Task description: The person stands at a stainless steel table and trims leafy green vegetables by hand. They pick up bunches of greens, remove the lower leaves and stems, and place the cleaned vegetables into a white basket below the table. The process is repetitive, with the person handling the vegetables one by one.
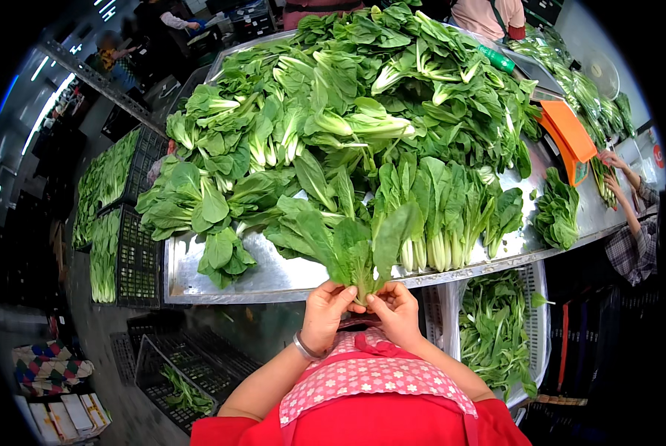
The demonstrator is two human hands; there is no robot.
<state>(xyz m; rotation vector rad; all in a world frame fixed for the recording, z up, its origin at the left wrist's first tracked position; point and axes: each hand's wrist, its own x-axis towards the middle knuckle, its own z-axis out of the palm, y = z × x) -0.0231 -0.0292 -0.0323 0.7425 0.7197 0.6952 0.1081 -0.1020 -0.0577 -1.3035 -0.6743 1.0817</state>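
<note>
Both hands hold one leafy green vegetable [350, 253] by its base at the near edge of the metal table [221, 279]. My left hand [328, 315] pinches the base from the left with thumb and fingers; a bangle circles that wrist. From the right, my right hand [395, 312] grips the same base, its thumb near a leaf stem. Just beyond, a row of upright-laid greens [438, 217] lies side by side, stems towards me. A large heap of loose greens [333, 83] covers the back of the table.
An orange scale [572, 139] stands at the right, beside a small bunch of greens [557, 209]. A co-worker's hands [614, 167] hold greens farther right. Below the table edge is a white crate [536, 329] of loose leaves. Black crates [138, 262] of greens stand left; another black crate [182, 379] sits lower left.
</note>
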